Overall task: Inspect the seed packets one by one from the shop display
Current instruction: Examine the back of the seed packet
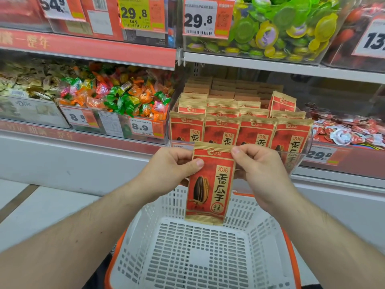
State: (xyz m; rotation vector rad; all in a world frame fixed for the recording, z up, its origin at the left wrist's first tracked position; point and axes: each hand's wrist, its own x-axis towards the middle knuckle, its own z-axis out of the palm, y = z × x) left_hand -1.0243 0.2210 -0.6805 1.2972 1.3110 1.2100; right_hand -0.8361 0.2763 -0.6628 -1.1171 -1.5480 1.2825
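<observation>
- Head view: seed packet (pixel 210 184) up front, red and kraft-brown, printed "洽洽" and "香瓜子" beside a striped sunflower seed drawing; round seal at the lower right too small to read.
- Held upright between both hands, above the white basket (pixel 187 257) with orange rim, bottom edge hanging over the basket's far wall.
- Left hand (pixel 175 165) gripping the packet's left edge near the top, thumb pressed on the front, fingers curled behind and out of sight.
- Right hand (pixel 258 163) pinching the top right corner, thumb on the front, knuckles folded over.
- Behind, display packets (pixel 239 130) of the same design standing in rows in a clear bin, front row partly covered by the hands and the held packet.
- Price tags: "29.8" (pixel 198 19) on white, "29.8" with "34.9" (pixel 135 14) on yellow, "8.9" (pixel 141 127), "54.9" cut off at top left, "13" cut off at the right edge.
- Fine print on every tag blurred, unreadable.
- Wrapped candies (pixel 125 94) in mixed colours left of the packets; green and yellow jelly cups (pixel 281 24) in the bin above.
</observation>
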